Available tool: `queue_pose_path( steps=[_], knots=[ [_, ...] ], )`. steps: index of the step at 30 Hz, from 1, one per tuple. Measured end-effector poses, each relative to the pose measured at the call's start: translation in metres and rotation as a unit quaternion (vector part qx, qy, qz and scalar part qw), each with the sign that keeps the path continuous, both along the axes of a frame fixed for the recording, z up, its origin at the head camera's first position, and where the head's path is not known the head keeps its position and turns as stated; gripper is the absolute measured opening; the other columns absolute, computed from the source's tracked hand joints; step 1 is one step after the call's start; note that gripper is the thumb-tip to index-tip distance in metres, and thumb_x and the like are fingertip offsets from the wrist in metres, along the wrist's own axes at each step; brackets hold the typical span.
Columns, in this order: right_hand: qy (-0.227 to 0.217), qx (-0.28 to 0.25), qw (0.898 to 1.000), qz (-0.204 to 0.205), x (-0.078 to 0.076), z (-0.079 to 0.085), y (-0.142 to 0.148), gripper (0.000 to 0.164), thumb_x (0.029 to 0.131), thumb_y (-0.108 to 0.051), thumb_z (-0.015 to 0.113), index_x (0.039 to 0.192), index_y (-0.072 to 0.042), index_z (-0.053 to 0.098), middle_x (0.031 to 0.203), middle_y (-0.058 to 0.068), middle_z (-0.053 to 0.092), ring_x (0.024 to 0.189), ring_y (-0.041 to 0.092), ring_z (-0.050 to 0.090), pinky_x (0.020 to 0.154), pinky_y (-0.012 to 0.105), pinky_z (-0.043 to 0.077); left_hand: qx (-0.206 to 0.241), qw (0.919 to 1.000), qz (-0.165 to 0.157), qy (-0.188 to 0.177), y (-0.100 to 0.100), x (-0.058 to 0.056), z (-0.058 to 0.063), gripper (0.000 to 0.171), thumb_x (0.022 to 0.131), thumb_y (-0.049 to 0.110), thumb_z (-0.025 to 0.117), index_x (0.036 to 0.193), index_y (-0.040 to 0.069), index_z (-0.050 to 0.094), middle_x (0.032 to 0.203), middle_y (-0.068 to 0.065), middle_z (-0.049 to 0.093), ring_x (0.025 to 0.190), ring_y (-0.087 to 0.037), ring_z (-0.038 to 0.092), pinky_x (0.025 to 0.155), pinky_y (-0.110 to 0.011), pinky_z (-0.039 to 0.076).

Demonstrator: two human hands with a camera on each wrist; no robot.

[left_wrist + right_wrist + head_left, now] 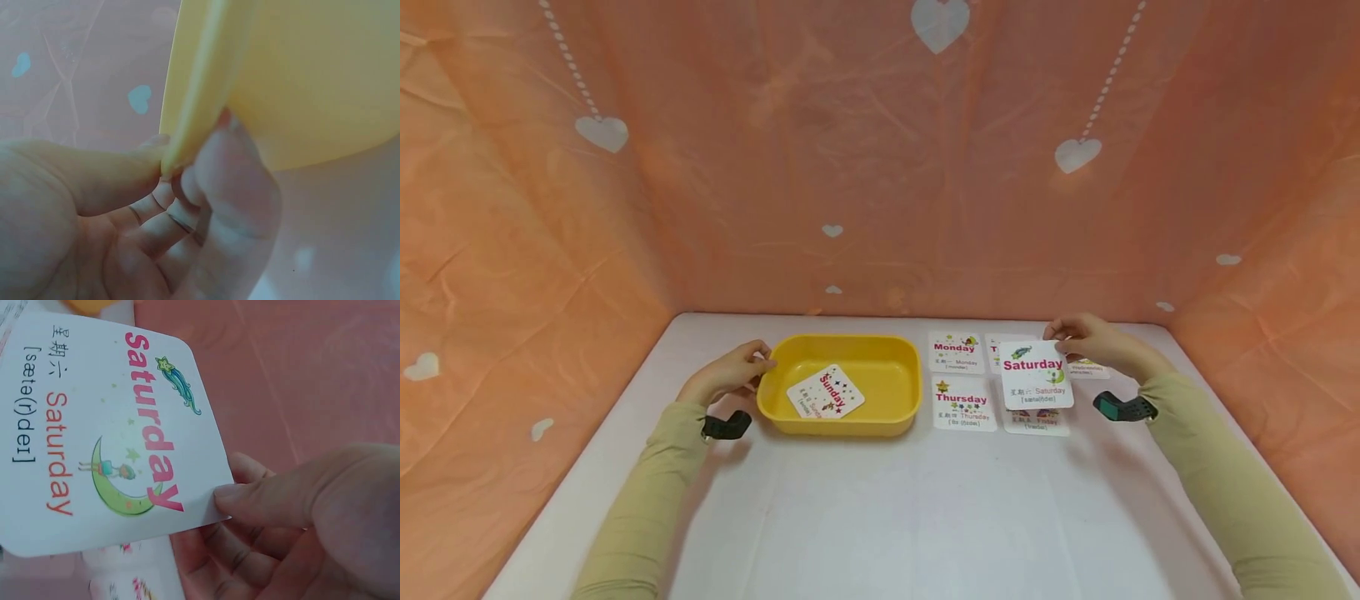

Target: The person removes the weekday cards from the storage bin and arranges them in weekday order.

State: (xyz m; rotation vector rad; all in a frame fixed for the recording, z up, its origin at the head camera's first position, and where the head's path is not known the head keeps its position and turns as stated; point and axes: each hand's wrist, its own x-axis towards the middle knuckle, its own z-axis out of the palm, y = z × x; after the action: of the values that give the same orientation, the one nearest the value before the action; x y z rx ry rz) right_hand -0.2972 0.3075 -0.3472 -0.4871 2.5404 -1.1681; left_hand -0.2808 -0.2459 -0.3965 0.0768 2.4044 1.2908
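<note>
My right hand [1093, 340] pinches the Saturday card [1036, 392] by its upper right corner, thumb on the printed face. In the head view the card overlaps the Friday card [1037, 423], the Tuesday card [994, 358] and part of the Wednesday card [1092, 370]. At the left, my left hand [727, 375] pinches the rim of a yellow basin [880, 427] between thumb and fingers, plain in the left wrist view. Inside the basin lies the Sunday card [842, 387], tilted. The right wrist view shows the Saturday card's [87, 412] moon picture and lettering.
The Monday card [957, 363] and the Thursday card [964, 417] lie flat just right of the basin. A white-covered table [880, 517] carries everything. Orange cloth [880, 167] with pale hearts hangs behind it and along both sides.
</note>
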Motion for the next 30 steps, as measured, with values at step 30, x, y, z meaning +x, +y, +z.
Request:
queue_pose_path(
  steps=[30],
  knots=[
    [-0.081, -0.019, 0.995, -0.052, 0.008, -0.044, 0.106, 0.026, 0.097, 0.001, 0.046, 0.117, 0.017, 0.044, 0.107, 0.017, 0.059, 0.088, 0.013, 0.059, 0.077, 0.028, 0.051, -0.008, 1.0, 0.003, 0.003, 0.002, 0.002, 0.001, 0.02, 0.102, 0.019, 0.046, 0.112, 0.003, 0.041, 0.087, -0.011, 0.054, 0.072, -0.02, 0.056, 0.061, -0.031, 0.051]
  ],
)
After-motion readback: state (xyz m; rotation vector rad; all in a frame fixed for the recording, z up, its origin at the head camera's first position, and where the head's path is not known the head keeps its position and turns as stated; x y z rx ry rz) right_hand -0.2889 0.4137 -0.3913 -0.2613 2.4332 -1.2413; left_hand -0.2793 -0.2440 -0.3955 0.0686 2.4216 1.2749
